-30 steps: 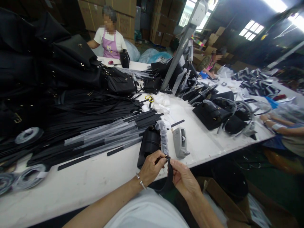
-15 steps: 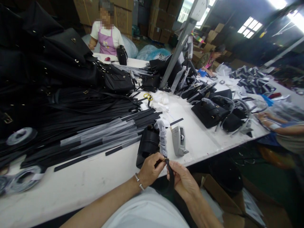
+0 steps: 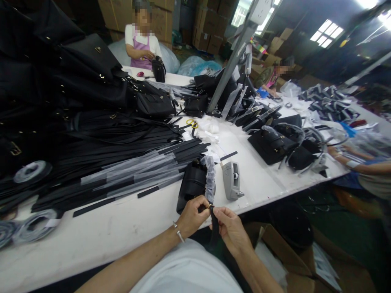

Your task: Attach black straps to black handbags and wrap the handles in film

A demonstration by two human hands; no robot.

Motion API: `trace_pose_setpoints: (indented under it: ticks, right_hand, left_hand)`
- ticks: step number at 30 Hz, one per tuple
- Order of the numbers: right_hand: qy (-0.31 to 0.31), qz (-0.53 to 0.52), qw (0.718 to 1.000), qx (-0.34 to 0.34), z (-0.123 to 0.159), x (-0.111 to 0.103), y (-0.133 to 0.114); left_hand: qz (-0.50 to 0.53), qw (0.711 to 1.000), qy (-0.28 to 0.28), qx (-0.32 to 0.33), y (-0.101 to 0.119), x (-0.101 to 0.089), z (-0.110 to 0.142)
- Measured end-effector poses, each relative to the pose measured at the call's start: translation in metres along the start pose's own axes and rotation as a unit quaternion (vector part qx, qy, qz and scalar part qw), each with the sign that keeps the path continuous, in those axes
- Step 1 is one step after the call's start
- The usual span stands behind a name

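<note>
At the table's front edge, my left hand [image 3: 194,215] pinches a small gold buckle [image 3: 210,206] beside a black handbag [image 3: 193,183]. My right hand [image 3: 228,224] is closed on a black strap [image 3: 215,224] that hangs down from the buckle. Clear plastic film wraps the bag's handle [image 3: 210,179], which rises just beyond my fingers. The bag sits upright on the table, partly behind my left hand. Right of it stands a grey tape dispenser [image 3: 231,181]. Exactly how the strap passes through the buckle is too small to make out.
Black straps [image 3: 122,138], some in plastic, cover the white table [image 3: 100,232] on the left, beside piled black bags [image 3: 85,65]. Tape rolls [image 3: 39,228] lie at the left edge. Yellow scissors [image 3: 192,123] are near a metal post [image 3: 229,61]. Co-workers [image 3: 142,44] are around the table.
My right hand has shifted slightly left, closer to the buckle, and the strap hangs straighter. Across the table a co-worker's hand has moved to a small black bag. The view has shifted slightly.
</note>
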State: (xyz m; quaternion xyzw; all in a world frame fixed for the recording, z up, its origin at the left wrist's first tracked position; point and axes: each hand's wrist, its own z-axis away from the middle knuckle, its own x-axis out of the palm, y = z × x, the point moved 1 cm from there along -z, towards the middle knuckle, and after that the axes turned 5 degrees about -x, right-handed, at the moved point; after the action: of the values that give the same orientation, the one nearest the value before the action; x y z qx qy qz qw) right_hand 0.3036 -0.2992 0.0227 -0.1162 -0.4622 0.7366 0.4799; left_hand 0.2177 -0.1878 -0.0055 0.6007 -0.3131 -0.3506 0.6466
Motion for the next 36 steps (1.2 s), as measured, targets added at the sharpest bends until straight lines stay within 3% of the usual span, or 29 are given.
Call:
trace_pose_setpoints:
  ticks: [3,6,11,18,23,31,36]
  right_hand:
    - [-0.04,-0.031,0.998,0.037,-0.001,-0.003,0.001]
    - [-0.07,-0.039,0.995,0.051,0.003,-0.005,-0.002]
    - [-0.088,-0.047,0.993,0.065,0.007,-0.003,-0.009]
    - [-0.054,-0.023,0.998,0.002,0.008,0.009,-0.009]
    - [-0.049,-0.048,0.998,0.015,0.009,0.009,-0.011]
    - [-0.03,-0.034,0.999,0.008,0.009,0.007,-0.013]
    - [-0.012,0.0,1.0,-0.005,0.007,0.007,-0.013]
  left_hand:
    - [0.088,0.992,-0.061,-0.062,-0.004,-0.004,0.001]
    - [0.094,0.991,-0.085,-0.042,0.003,-0.011,0.002]
    - [0.012,0.997,-0.065,0.029,0.018,-0.013,0.002]
    - [-0.048,0.997,0.049,0.044,0.02,-0.005,0.006]
    - [-0.071,0.994,0.01,0.081,0.018,-0.007,0.008]
    - [-0.081,0.991,0.045,0.096,0.015,-0.001,0.01]
    - [-0.071,0.993,0.05,0.073,0.015,0.002,0.009]
